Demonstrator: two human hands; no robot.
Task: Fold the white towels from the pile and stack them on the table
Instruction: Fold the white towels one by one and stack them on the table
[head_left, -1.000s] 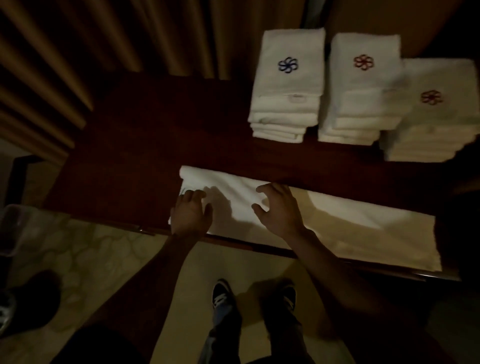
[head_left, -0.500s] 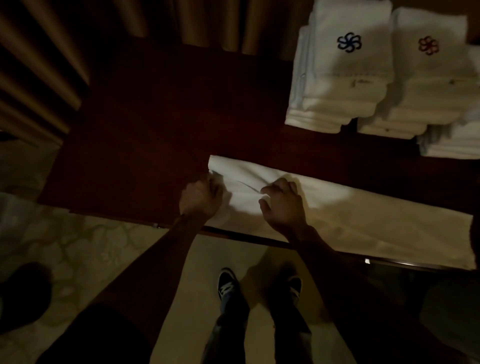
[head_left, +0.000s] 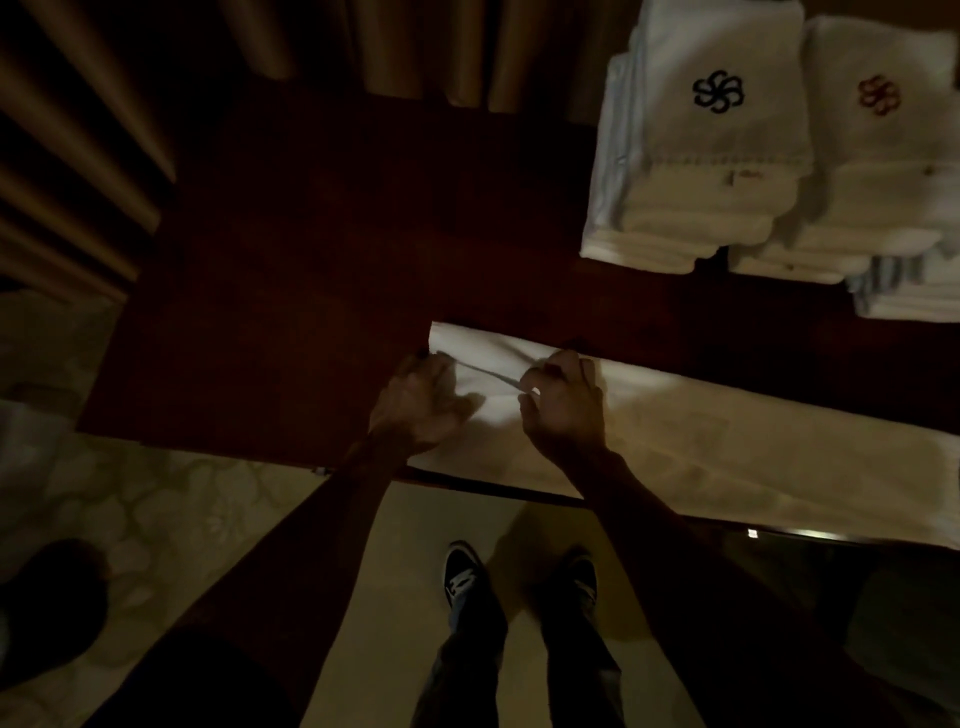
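Observation:
A long white towel (head_left: 727, 441), folded into a strip, lies along the near edge of the dark wooden table (head_left: 322, 270). My left hand (head_left: 415, 402) grips its left end with curled fingers. My right hand (head_left: 563, 402) pinches the cloth a little further right, and a crease runs between the two hands. At the back right stand stacks of folded white towels: one with a dark blue flower emblem (head_left: 696, 156), one with a red emblem (head_left: 878, 156), and a third stack (head_left: 909, 291) partly cut off at the right edge.
Brown curtains (head_left: 93, 130) hang behind and to the left of the table. My two feet in dark sneakers (head_left: 467, 582) stand on a pale patterned floor. A dark object (head_left: 47, 608) sits on the floor at lower left.
Both hands went from lying flat on the towel's left end to curling and gripping the cloth. The view has shifted left and closer, so the stacks sit nearer the right edge.

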